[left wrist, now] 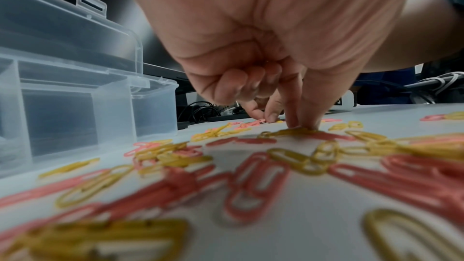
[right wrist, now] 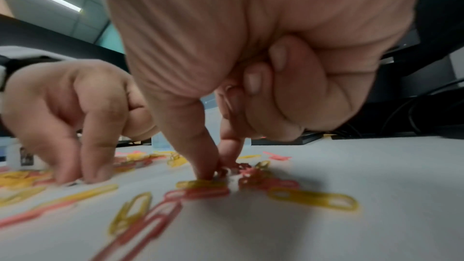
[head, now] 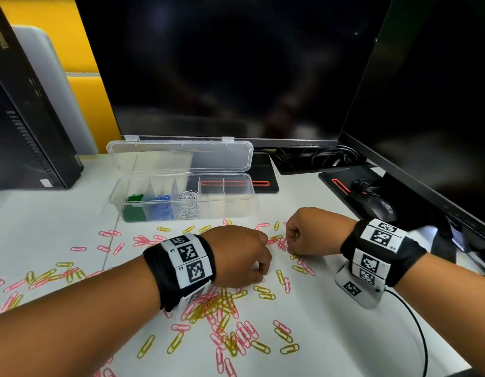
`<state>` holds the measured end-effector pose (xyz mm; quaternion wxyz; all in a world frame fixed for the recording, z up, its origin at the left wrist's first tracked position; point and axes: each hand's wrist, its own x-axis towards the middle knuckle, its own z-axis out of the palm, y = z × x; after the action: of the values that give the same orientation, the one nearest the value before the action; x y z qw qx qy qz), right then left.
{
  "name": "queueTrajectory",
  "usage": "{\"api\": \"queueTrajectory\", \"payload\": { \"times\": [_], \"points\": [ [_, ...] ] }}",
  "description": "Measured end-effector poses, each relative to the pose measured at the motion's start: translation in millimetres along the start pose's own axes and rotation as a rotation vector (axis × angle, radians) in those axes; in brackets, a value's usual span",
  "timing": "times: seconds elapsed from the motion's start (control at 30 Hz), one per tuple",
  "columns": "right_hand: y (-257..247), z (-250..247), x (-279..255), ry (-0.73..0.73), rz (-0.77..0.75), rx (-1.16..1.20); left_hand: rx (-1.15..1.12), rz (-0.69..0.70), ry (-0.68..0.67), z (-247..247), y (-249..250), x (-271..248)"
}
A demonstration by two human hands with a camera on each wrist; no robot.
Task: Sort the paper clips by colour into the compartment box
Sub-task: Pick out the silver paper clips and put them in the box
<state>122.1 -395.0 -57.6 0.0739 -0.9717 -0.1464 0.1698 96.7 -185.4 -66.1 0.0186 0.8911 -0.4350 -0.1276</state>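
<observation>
The clear compartment box (head: pixel 237 198) stands with its lid open; its three left compartments hold green (head: pixel 134 204), blue (head: pixel 161 205) and white clips (head: pixel 187 204). Pink (head: pixel 245 333) and yellow clips (head: pixel 260 346) lie scattered on the white table. My left hand (head: pixel 261 274) is curled, thumb and forefinger tips (left wrist: pixel 292 123) pinching the end of a yellow clip (left wrist: pixel 281 132) flat on the table. My right hand (head: pixel 287 244) pinches into a small heap of pink clips (right wrist: pixel 268 183); a small white piece (right wrist: pixel 233 179) shows between its fingertips (right wrist: pixel 207 174). Which clip it grips is hidden.
Two dark monitors (head: pixel 236 63) stand behind the box, with cables (head: pixel 317 156) and a black mouse (head: pixel 377 206) at the right. A black computer case (head: pixel 26 131) is at the far left. A cable (head: pixel 418 330) runs from my right wrist unit across the table.
</observation>
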Motion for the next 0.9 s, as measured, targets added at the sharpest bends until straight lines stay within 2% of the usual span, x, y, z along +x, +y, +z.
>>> {"api": "queueTrajectory", "payload": {
  "times": [0.17,0.23,0.27,0.33,0.4,0.43,0.47,0.57,0.7,0.9],
  "points": [
    [-3.7,2.1,-5.5,-0.073,-0.043,-0.026,0.012,0.036,0.011,-1.0,0.7,-0.2],
    [-2.3,-5.1,-5.8,-0.054,-0.062,0.077,-0.052,-0.003,0.043,-4.2,-2.5,-2.8],
    [-1.0,-10.9,-5.3,-0.048,-0.054,0.205,-0.156,-0.063,0.063,-8.9,-7.0,-4.7],
    [2.9,-22.0,-4.2,-0.054,-0.019,0.466,-0.554,-0.216,0.084,-25.4,-23.1,-11.4],
    [2.5,-30.5,-4.7,-0.086,0.003,0.576,-1.090,-0.290,0.153,-46.8,-46.1,-26.9],
    [1.8,-33.2,-4.1,-0.092,0.006,0.609,-1.310,-0.322,0.206,-57.7,-58.1,-37.1],
    [0.0,-35.2,-1.9,-0.092,0.009,0.653,-1.439,-0.372,0.272,-65.7,-71.3,-47.2],
    [-13.0,-39.5,10.9,-0.096,0.021,0.884,-1.472,-0.545,0.469,-70.8,-108.0,-69.1],
    [-55.9,-46.7,37.6,-0.134,-0.030,1.134,-1.488,-0.677,0.631,-63.0,-126.9,-73.3],
    [-135.0,-52.2,86.0,0.028,0.064,1.397,-1.614,-0.753,0.664,-64.3,-120.8,-56.0]
  ]
}}
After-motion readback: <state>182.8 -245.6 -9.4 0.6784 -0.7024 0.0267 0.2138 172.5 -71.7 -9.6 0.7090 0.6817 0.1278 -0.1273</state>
